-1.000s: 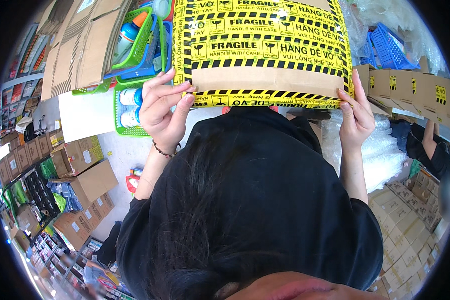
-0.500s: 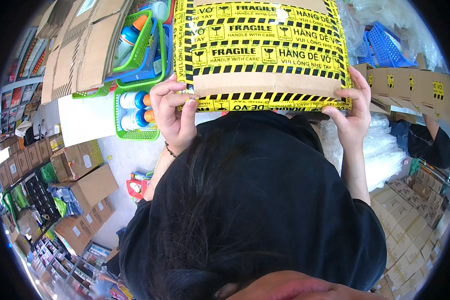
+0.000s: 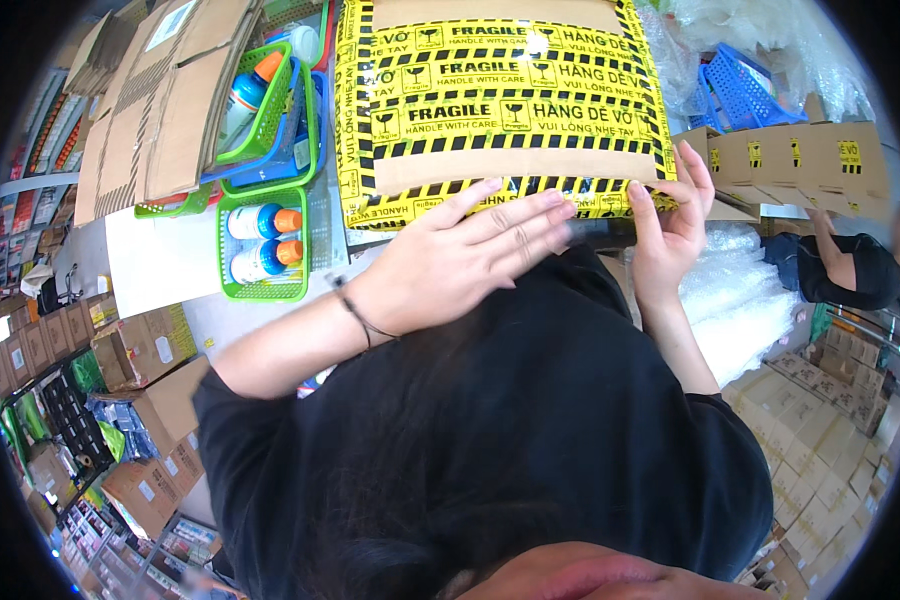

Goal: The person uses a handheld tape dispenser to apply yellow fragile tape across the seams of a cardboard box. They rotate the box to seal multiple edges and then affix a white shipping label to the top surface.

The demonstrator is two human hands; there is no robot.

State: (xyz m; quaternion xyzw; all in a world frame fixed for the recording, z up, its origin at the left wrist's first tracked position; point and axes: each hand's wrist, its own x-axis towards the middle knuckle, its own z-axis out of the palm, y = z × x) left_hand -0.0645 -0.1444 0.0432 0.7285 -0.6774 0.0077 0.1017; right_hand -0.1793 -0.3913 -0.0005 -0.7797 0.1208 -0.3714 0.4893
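A cardboard box wrapped in yellow-and-black warning tape sits at the top middle, in front of me. My left hand lies flat along its near side, fingers stretched out and pressed to the tape. At the near right corner, my right hand grips the box, its thumb on the near side and its fingers round the right side. The underside of the box is hidden.
Left of the box, a green basket holds blue-and-white bottles with orange caps. Flattened cardboard is stacked behind it. Bubble wrap, a blue basket and a row of open cartons are on the right. Another person is at far right.
My left hand has left the box's left corner and moved right, laid flat along the near side. The box has shifted slightly left. My right hand stays at its corner.
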